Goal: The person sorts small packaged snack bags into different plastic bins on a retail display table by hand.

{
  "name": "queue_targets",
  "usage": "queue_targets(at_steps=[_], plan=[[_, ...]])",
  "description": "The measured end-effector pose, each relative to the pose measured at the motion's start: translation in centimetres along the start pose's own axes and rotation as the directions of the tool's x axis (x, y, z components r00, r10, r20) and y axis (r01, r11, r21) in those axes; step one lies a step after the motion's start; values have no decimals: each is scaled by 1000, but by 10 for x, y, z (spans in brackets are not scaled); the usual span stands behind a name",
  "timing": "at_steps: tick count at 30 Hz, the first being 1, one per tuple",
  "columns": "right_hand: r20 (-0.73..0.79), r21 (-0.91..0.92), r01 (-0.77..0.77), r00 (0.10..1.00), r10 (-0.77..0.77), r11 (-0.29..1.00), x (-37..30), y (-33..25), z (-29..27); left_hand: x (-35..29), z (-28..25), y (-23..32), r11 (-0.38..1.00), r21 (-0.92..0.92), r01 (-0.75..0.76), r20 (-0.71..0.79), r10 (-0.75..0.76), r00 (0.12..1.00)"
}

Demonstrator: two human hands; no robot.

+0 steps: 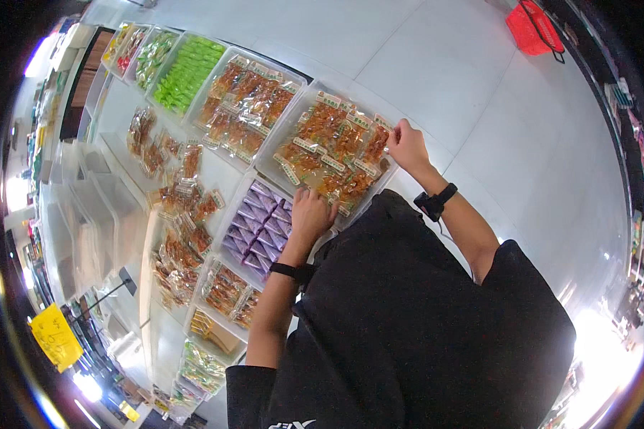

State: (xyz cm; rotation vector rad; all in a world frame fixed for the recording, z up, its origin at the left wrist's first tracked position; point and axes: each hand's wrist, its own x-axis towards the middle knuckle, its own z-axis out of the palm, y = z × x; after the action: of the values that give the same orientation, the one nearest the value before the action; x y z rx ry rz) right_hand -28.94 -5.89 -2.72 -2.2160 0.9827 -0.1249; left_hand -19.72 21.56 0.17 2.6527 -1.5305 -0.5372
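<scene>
In the head view, brown snack packets [330,130] lie in a clear tub [285,129] in front of the person. The right hand [410,148] has its fingers curled together against a packet at the tub's right side; the left hand [312,216] bends its fingers at the near edge, beside purple packets [254,227]. Whether either grips anything, I cannot tell.

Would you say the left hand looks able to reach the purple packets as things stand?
Probably yes: the left hand is close beside the purple packets, and nothing appears to cover them.
</scene>
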Motion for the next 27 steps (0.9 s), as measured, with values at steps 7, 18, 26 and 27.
queue_targets(at_steps=[7,18,26,27], plan=[[105,83,-49,994,40,995,-6,-18,-3,-7,2,-1,995,29,-99,-95,101,990],[155,-269,133,983,-93,954,-29,-50,7,-39,-10,-33,964,-258,-68,-250,1,968],[11,-174,96,995,-95,980,-72,-70,8,-87,5,-173,835,-448,320,-565,-542,622],[-14,-161,44,999,-47,986,-81,-69,3,-91,2,-195,846,-402,350,-528,-527,666]])
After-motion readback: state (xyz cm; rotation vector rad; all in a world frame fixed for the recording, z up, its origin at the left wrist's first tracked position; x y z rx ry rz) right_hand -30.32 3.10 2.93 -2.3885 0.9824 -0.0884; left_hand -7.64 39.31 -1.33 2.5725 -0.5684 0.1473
